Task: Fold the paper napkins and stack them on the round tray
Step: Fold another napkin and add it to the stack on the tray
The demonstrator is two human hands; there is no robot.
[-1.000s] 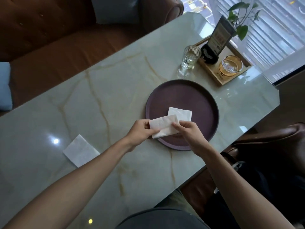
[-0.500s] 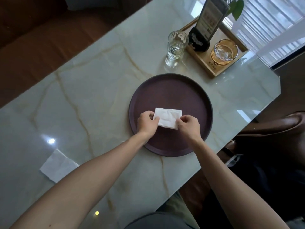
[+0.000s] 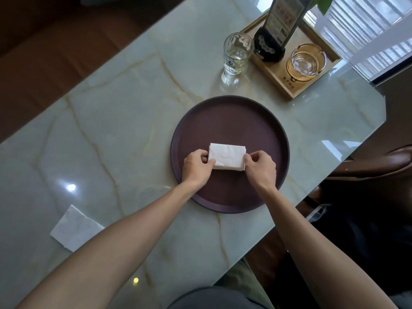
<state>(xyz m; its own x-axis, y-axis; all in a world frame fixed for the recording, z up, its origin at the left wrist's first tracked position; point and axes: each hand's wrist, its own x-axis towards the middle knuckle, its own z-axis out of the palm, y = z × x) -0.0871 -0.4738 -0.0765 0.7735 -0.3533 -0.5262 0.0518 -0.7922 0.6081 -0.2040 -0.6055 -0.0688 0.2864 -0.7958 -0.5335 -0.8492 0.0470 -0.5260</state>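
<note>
On the marble worktop (image 3: 124, 121) a drinking glass (image 3: 236, 56) and a wooden tray (image 3: 287, 85) with an amber ashtray (image 3: 306, 62) stand beyond the round tray (image 3: 229, 121). An unfolded napkin (image 3: 74, 228) lies near the left forearm. Since a moment ago the folded napkin has settled squarely on the stack. The folded napkins (image 3: 227, 156) are a white rectangle on the tray; left hand (image 3: 197, 168) and right hand (image 3: 260, 169) each pinch an end in a curled grip.

Folded white napkin stack (image 3: 227, 159) lies flat on my round tray (image 3: 229, 121), a bit toward my side of centre, long edges running left-right, layered edges showing at its right end. Tray is dark purple-brown with a low rim, flat on the surface. One more white napkin (image 3: 74, 228) lies flat on the surface, far left, well apart from the tray.
</note>
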